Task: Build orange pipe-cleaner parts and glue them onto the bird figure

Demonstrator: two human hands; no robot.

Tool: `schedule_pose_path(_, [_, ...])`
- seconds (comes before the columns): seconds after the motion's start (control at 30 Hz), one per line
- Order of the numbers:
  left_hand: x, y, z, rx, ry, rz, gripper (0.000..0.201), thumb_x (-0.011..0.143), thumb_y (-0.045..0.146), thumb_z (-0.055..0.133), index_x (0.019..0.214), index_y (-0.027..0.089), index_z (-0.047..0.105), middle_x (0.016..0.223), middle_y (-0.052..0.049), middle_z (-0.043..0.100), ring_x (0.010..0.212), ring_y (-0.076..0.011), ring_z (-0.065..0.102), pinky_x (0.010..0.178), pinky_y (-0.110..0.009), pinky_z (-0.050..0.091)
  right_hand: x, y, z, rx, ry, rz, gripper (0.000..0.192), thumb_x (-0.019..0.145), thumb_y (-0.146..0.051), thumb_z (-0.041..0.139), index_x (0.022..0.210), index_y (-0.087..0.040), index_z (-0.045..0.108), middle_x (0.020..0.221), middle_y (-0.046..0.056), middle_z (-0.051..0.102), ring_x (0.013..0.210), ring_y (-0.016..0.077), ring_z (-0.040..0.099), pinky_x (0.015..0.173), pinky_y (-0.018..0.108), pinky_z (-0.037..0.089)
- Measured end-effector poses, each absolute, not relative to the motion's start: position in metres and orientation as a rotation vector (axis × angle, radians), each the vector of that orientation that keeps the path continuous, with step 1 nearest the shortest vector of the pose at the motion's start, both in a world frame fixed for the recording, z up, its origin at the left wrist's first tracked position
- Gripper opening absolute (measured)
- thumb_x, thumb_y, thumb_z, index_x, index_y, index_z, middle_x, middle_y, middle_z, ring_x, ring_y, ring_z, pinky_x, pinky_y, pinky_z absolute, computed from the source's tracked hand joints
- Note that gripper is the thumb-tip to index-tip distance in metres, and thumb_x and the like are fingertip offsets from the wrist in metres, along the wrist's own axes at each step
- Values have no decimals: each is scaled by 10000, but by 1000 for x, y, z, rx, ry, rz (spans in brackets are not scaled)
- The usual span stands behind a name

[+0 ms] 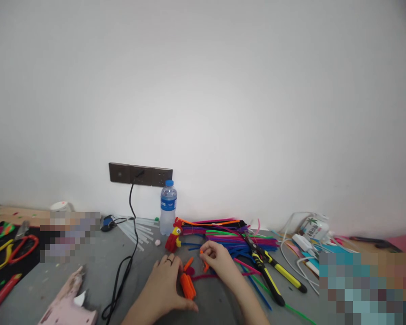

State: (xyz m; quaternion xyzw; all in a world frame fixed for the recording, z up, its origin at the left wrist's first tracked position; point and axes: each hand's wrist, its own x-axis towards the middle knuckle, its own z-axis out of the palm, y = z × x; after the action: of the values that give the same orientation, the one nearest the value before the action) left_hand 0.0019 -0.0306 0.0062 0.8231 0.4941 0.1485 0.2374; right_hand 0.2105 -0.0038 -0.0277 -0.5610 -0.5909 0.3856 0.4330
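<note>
My left hand (164, 284) rests on the grey table with its fingers apart and a ring on one finger. Beside its thumb lies an orange pipe-cleaner bundle (188, 286), and a short orange piece (188, 264) sticks up behind that. My right hand (218, 259) pinches a small bent orange pipe-cleaner piece (206, 265). A dark pink pipe cleaner (206, 276) lies between the hands. Just beyond them stands a red and yellow pipe-cleaner chicken figure (174, 237) with a round eye.
Coloured pipe cleaners (223, 232) lie piled behind my right hand, with black-yellow pliers (267, 268) across them. At the back are a water bottle (168, 207) and clear glue sticks (138, 232). A pink glue gun (71, 300) and black cord (122, 271) lie left.
</note>
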Motion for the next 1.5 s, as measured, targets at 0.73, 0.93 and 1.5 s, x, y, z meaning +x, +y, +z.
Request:
schedule_pose_path(0.73, [0,-13,0,2119,1112,1123,416,686,72,604,1076,216,582,1106,-94,638,1077,-287,565,950,-456,424,161,-21,-7,-1160,-1441,1103,363,682,-404,726,929,-208,546,709,-20,603,623,156,560,538,236,396])
schedule_pose_path(0.93, [0,-10,-6,1940,1050,1237,544,655,105,684,1164,215,525,1146,-103,633,1079,-287,583,943,-457,445,154,-21,-1,-1177,-1469,906,113,710,-254,643,764,-185,572,662,-24,577,589,141,518,520,232,364])
schedule_pose_path(1.5, [-2,2,-4,1411,864,1342,271,723,372,725,876,156,667,842,-58,720,793,-214,666,722,-285,524,164,-29,11,-1051,-1634,902,259,860,-308,562,1099,-210,569,1047,69,674,930,213,637,794,310,495])
